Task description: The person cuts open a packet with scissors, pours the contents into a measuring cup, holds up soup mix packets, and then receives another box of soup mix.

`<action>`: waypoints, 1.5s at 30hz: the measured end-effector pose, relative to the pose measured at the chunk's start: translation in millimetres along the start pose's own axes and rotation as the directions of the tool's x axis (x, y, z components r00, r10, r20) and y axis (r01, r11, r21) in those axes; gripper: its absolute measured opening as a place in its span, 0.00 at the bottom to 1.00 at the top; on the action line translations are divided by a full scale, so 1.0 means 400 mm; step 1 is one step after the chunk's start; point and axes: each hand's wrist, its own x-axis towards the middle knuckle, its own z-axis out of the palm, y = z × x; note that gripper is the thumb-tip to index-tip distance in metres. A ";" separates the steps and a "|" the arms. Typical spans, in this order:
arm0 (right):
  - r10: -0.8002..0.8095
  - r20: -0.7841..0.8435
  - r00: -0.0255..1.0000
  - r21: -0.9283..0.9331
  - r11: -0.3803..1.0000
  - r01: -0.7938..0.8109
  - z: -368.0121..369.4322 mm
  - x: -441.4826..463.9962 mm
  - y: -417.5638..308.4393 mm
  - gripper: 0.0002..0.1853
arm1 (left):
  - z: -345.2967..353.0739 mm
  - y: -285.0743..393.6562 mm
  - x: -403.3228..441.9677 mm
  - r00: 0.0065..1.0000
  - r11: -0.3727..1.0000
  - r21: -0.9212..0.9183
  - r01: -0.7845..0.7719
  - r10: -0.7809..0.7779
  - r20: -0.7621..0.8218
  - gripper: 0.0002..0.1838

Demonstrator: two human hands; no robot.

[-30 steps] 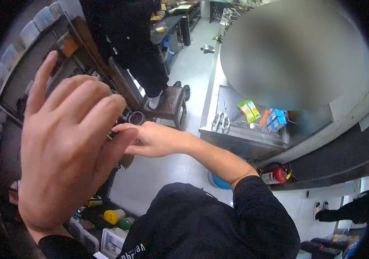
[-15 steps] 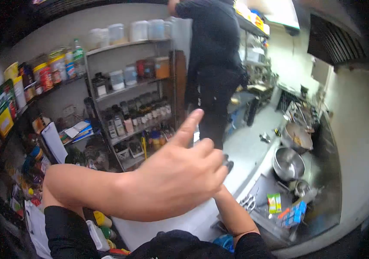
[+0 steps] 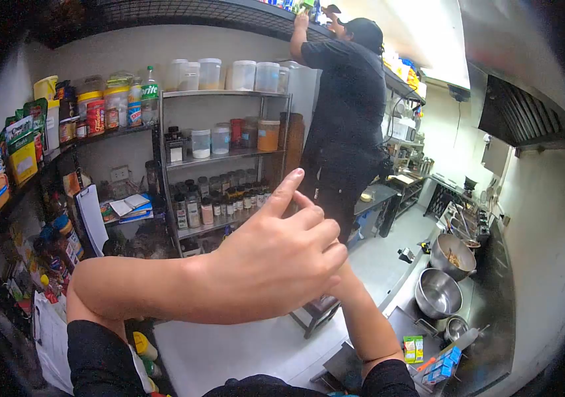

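My left hand (image 3: 272, 255) is raised in the middle of the view, its back toward me. One finger points up and away while the others curl inward, and whatever lies under them is hidden. Behind it, my right forearm (image 3: 369, 324) rises from the lower right. The right hand itself is covered by the left, so its fingers do not show. In the picture the two hands overlap; whether they touch I cannot tell. Both arms are bare below short black sleeves.
A person (image 3: 345, 119) in dark clothes reaches to a high shelf (image 3: 229, 13). Metal shelving (image 3: 226, 94) holds jars and tubs. A clipboard (image 3: 92, 218) stands at left. On the right counter are steel bowls (image 3: 439, 293), a green packet (image 3: 413, 349) and a blue-and-white box (image 3: 442, 365).
My view has tilted upward and sharpened, so the person's raised arms and the high shelf now show. My hands keep nearly the same pose, with the left finger still pointing up.
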 end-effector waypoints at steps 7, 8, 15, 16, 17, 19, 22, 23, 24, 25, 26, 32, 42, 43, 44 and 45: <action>-0.021 -0.001 1.000 -0.046 0.999 0.021 0.031 0.025 0.002 0.38 | -0.012 -0.008 -0.007 0.998 1.000 -0.026 -0.017 0.019 0.062 0.15; -0.019 -0.004 1.000 -0.047 0.999 0.019 0.031 0.030 0.006 0.38 | -0.007 -0.007 -0.009 0.998 0.999 -0.027 -0.016 0.018 0.061 0.15; 0.010 0.006 1.000 -0.028 1.000 -0.010 0.037 0.032 0.026 0.39 | 0.012 -0.009 -0.018 0.999 0.996 -0.083 -0.035 0.036 0.008 0.15; 0.018 0.005 1.000 -0.025 1.000 -0.018 0.039 0.032 0.033 0.39 | 0.014 -0.009 -0.019 0.999 0.995 -0.089 -0.038 0.037 -0.004 0.14; 0.027 0.007 1.000 -0.017 0.999 -0.027 0.040 0.029 0.036 0.39 | 0.017 -0.008 -0.021 0.999 0.995 -0.094 -0.038 0.037 -0.005 0.14; 0.040 0.010 0.999 -0.003 0.999 -0.040 0.042 0.023 0.046 0.40 | 0.022 -0.007 -0.022 0.998 0.996 -0.069 -0.055 0.053 -0.026 0.14; 0.058 0.022 0.998 0.025 0.998 -0.058 0.047 0.016 0.069 0.40 | 0.030 -0.009 -0.026 0.989 0.989 -0.115 -0.095 0.080 -0.128 0.12; 0.057 0.027 0.998 0.034 0.998 -0.058 0.051 0.017 0.073 0.40 | 0.033 -0.011 -0.030 0.989 0.989 -0.117 -0.091 0.076 -0.124 0.12; 0.053 0.030 0.998 0.043 0.998 -0.055 0.055 0.015 0.077 0.40 | 0.035 -0.014 -0.033 0.988 0.989 -0.112 -0.095 0.080 -0.131 0.13; 0.032 0.036 0.999 0.046 0.998 -0.034 0.057 0.020 0.078 0.41 | 0.037 -0.018 -0.035 0.987 0.990 -0.105 -0.099 0.084 -0.138 0.13; 0.011 0.042 0.999 0.049 0.999 -0.013 0.059 0.025 0.079 0.41 | 0.039 -0.022 -0.038 0.987 0.990 -0.101 -0.096 0.082 -0.136 0.13; -0.025 0.010 1.000 0.030 0.999 0.024 0.086 0.072 0.037 0.42 | 0.025 -0.042 -0.055 1.000 0.998 -0.058 0.003 -0.003 -0.002 0.13; -0.078 0.002 0.997 0.116 0.990 0.078 0.093 0.178 0.134 0.40 | 0.037 -0.117 -0.070 0.999 0.996 -0.075 0.045 -0.043 0.022 0.14; 0.033 0.032 0.999 0.174 0.984 -0.038 0.089 0.187 0.112 0.39 | 0.041 -0.127 -0.071 1.000 0.997 -0.070 0.028 -0.028 0.012 0.14; 0.086 0.050 0.995 0.201 0.975 -0.094 0.090 0.199 0.108 0.39 | 0.048 -0.137 -0.071 1.000 0.997 -0.069 0.028 -0.027 0.010 0.14; 0.139 0.067 0.988 0.226 0.962 -0.151 0.091 0.211 0.104 0.39 | 0.055 -0.146 -0.072 1.000 0.998 -0.057 0.003 -0.003 -0.001 0.14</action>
